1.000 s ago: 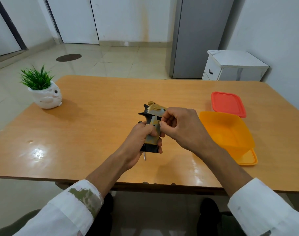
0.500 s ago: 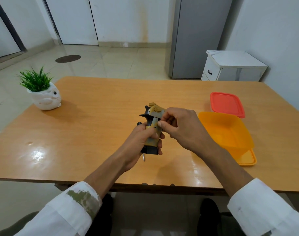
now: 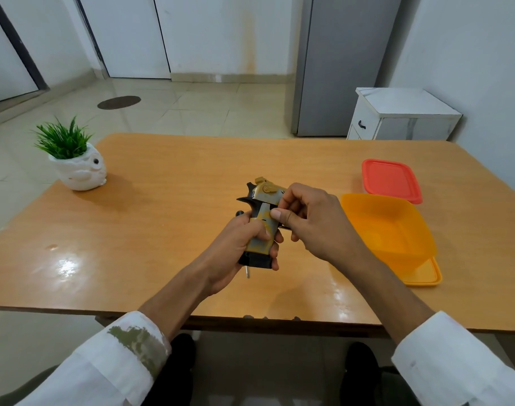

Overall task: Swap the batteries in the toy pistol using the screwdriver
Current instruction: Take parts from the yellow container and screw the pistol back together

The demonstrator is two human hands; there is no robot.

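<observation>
Gripped by left hand (image 3: 235, 244), just left of orange tub (image 3: 391, 230), with screwdriver (image 3: 247, 272) trapped in same fist: toy pistol (image 3: 263, 200). Pinched at grip panel by right hand (image 3: 312, 224). Beware crowded left fist or slipping pinch: likely to drop screwdriver or loose parts short of tub.

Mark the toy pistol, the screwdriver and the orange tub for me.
toy pistol (image 3: 266, 196), head view, tan rear of the slide.
screwdriver (image 3: 247, 272), head view, metal tip below the pistol's grip.
orange tub (image 3: 391, 230), head view, bare inner wall.
</observation>
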